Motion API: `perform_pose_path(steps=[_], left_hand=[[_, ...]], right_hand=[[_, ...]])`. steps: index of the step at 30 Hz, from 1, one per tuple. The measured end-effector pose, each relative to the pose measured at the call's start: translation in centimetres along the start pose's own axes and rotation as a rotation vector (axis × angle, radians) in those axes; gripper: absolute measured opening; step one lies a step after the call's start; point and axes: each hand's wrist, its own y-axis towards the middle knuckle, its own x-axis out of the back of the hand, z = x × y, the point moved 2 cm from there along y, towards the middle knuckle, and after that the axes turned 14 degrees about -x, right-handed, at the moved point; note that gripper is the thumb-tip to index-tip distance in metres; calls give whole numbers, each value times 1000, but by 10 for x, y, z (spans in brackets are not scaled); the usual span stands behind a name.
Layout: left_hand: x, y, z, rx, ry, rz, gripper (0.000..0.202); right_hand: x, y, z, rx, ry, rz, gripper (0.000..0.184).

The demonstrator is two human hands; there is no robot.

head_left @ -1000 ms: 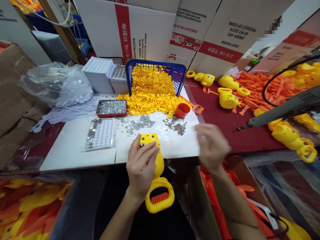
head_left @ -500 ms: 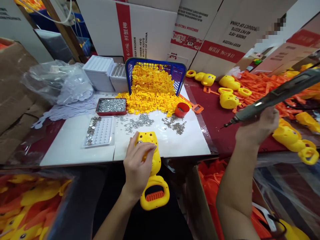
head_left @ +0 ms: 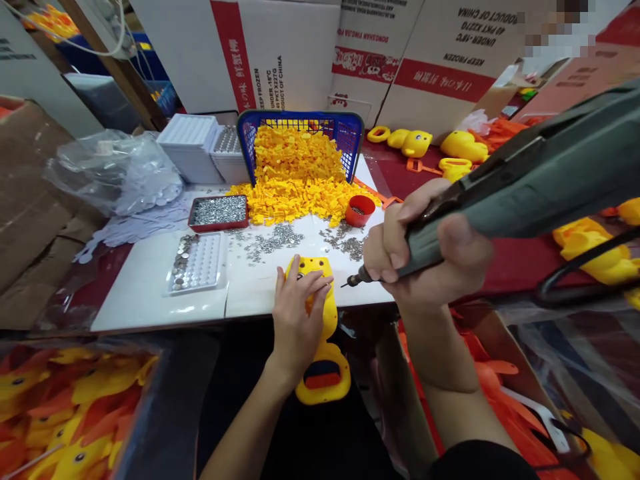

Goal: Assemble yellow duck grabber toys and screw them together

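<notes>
Over the near edge of the white surface, one yellow toy is lying with its long axis running away from the person, its spotted head end resting toward the surface and its ring handle sticking out over the lap. The left hand is holding it, fingers spreading across the head end. The right hand is wrapping its grip firmly round one grey power driver, which is slanting down to the left, so the toy is lying just left of the driver's tip; a small gap is showing between them, though the difference in height is hard to judge. The left hand is the one touching the toy; the right is reaching it only through the tool's direction. Beyond them, one blue basket is spilling yellow pieces too many to count, one red cup is standing near two scatters of small metal parts, and one red tray and one white dimpled tray are sitting to the left, with two white stacks standing behind.
</notes>
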Motion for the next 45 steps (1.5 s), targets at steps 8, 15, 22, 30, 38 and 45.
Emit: perform_pose_path(steps=[8,15,22,30,38,45], left_hand=[[-7,-3,-2,14,-26,13,30],[-10,-2,-5,20,-44,48,26],[-11,-2,-6,33,-39,53,21],[-11,-2,-6,38,-13,47,17],[-11,-2,-5,38,-7,83,22],[-10,-3,-3,54,-30,88,40]], right_hand=[[-7,-1,-13,-17,-76,-143,38],[-1,-4,-14,-32,-64,-181,36],[4,-7,-10,-5,-20,-161,24],[4,-10,-11,6,-22,-168,21],[-2,-9,-9,10,-71,-169,29],[0,-8,-5,8,-133,-258,33]])
